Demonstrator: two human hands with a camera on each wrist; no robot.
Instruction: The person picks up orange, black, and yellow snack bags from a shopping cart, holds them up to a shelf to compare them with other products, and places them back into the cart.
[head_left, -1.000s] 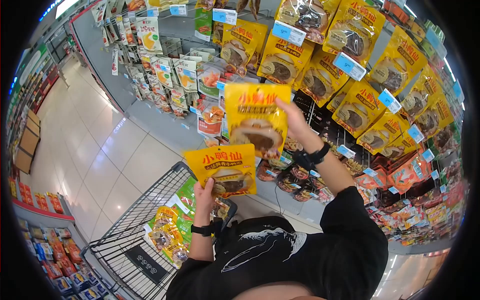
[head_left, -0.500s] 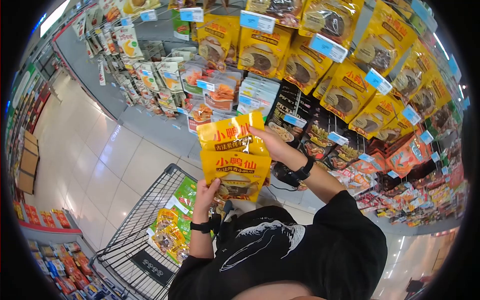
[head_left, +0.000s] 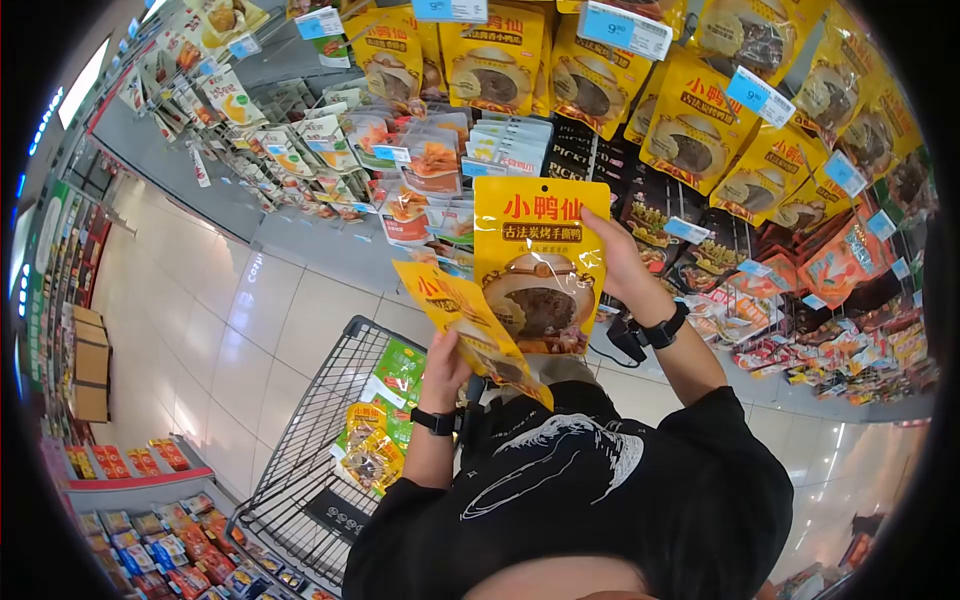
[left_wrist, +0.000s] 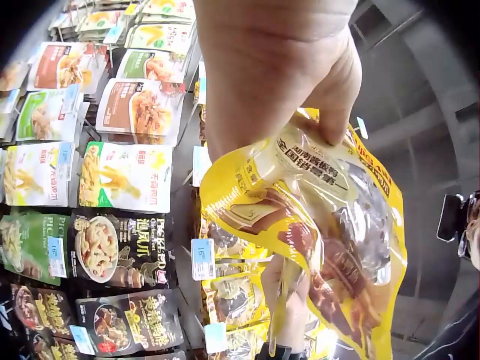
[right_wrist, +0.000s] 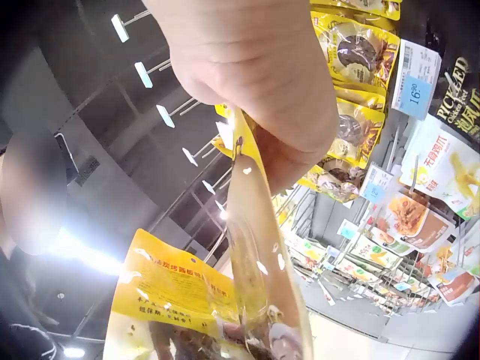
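My right hand (head_left: 615, 258) pinches the right edge of a yellow snack pouch (head_left: 545, 285), held upright with its front facing me; a clear window shows dark meat. Lower and to the left, my left hand (head_left: 445, 368) grips a second yellow pouch (head_left: 470, 325), tilted and bent, overlapping the first in the head view. Up close, the left wrist view has the left hand (left_wrist: 277, 67) pinching its pouch (left_wrist: 352, 225) by the edge. In the right wrist view, the right-hand pouch (right_wrist: 259, 247) stands nearly edge-on beneath the right hand (right_wrist: 255, 67).
A wire shopping cart (head_left: 290, 450) stands at the lower left, holding yellow pouches (head_left: 372, 450) and green packs (head_left: 402, 370). Ahead, hooks carry rows of yellow pouches (head_left: 495, 70), white packs (head_left: 510, 140) and price tags (head_left: 625, 30). Tiled floor (head_left: 190, 320) stretches left.
The right pouch came down behind the left one, then rose slightly and moved right, now showing its whole front. The left pouch has swung into a slant. The head view has shifted.
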